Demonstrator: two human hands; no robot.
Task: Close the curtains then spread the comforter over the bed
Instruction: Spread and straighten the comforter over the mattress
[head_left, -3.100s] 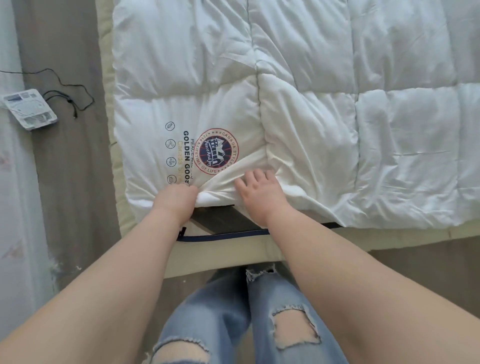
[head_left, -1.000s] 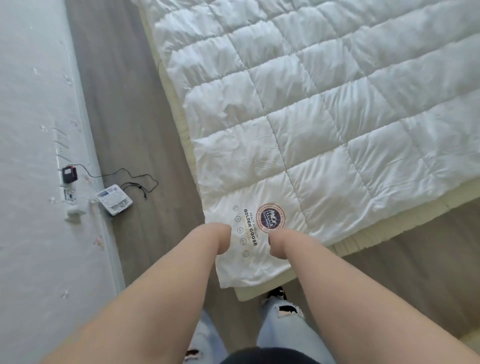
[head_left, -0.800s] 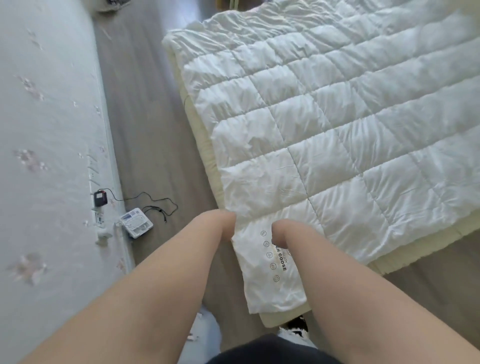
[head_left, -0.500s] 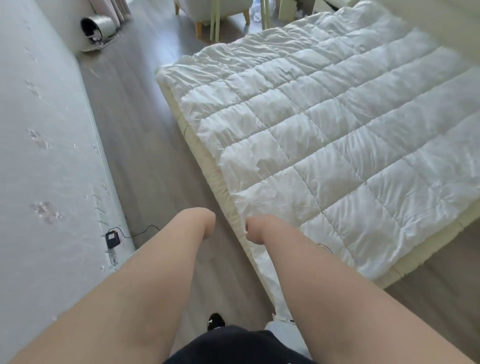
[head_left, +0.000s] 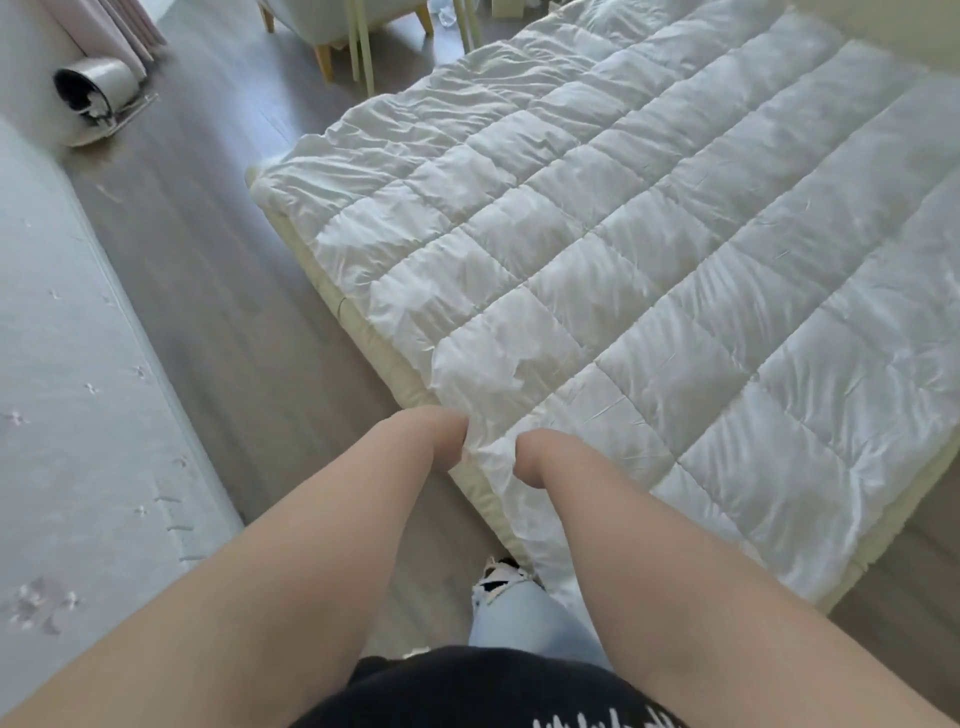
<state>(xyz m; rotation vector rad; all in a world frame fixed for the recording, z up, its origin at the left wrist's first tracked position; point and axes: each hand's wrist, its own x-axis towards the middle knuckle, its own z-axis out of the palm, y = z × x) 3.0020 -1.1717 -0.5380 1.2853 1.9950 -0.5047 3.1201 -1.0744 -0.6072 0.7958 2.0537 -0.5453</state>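
— At six o'clock, at the near corner of the bed (head_left: 415, 387)?
— Both fists clenched on the comforter's (head_left: 649, 291) edge: left hand (head_left: 439, 434) on the outer side, right hand (head_left: 535, 457) just beside, fabric bunched between.
— And toward twelve to three?
— White, quilted in squares, spread flat across the cream mattress; faintly wrinkled, more rumpled at the far eleven o'clock end.
— At ten o'clock?
— Grey wood floor (head_left: 208, 270), a tipped metal bin (head_left: 96, 101), pink curtain (head_left: 122, 26) hem.

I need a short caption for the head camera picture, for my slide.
Both hands, left hand and right hand, grip the white comforter edge on the bed.
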